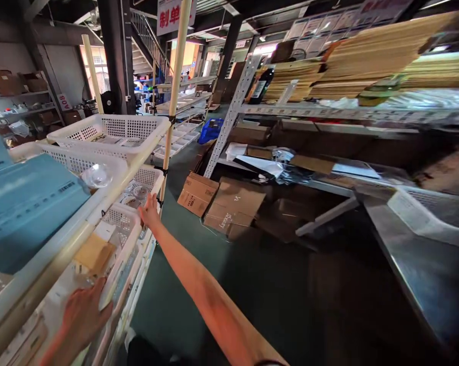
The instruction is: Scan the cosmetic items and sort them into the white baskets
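A white plastic basket (132, 239) sits on the rack's lower level, with a brown paper packet (95, 254) and a white slip inside. My left hand (85, 311) grips its near end, the thumb outside the rim and the fingers partly blurred. At the far corner of the same basket, my right hand (149, 212) is closed over the rim with the arm stretched out. Just beyond my right hand stands another white basket (153, 177) containing a clear round plastic piece (140, 192).
Blue boxes (31, 203) and a perforated white basket (138, 122) occupy the upper level at left. A yellowish rack post (175, 76) rises ahead. Cardboard boxes (233, 206) lie on the floor beneath the right-hand metal shelf (328, 109). A metal table (416, 254) stands at right.
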The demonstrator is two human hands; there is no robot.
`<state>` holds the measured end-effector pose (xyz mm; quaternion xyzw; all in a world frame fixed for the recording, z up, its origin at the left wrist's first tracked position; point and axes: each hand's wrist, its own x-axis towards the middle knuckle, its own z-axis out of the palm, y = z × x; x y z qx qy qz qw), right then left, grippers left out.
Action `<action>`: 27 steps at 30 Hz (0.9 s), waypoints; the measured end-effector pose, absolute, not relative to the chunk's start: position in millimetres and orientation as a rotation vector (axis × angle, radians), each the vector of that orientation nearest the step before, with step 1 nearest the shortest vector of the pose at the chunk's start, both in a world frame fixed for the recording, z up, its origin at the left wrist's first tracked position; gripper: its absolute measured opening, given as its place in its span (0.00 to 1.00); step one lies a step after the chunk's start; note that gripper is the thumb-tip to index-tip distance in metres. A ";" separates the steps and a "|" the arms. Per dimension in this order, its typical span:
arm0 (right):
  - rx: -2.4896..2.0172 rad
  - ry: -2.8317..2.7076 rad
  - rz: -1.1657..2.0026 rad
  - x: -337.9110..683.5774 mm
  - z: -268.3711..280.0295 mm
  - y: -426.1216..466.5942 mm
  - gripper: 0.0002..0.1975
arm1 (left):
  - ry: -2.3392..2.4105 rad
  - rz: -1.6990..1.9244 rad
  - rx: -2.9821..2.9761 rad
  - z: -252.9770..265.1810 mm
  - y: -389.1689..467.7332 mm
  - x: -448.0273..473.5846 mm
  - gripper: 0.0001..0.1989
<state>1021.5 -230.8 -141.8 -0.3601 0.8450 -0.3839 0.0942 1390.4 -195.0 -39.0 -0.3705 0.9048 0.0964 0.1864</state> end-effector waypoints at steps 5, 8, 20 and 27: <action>-0.913 2.536 -1.216 961.3 -129.8 -210.2 0.40 | 2.557 0.222 -0.881 -24.6 -198.1 1324.5 0.27; -0.838 2.529 -1.262 924.4 -125.6 -199.9 0.45 | 2.579 0.218 -0.851 -18.9 -198.9 1289.7 0.27; -0.728 2.600 -1.246 815.0 -113.7 -159.5 0.45 | 2.538 0.081 -0.806 -4.4 -184.4 1175.2 0.26; -0.798 2.680 -1.295 774.9 -124.4 -146.5 0.44 | 2.516 0.127 -0.754 -16.4 -182.9 1136.0 0.31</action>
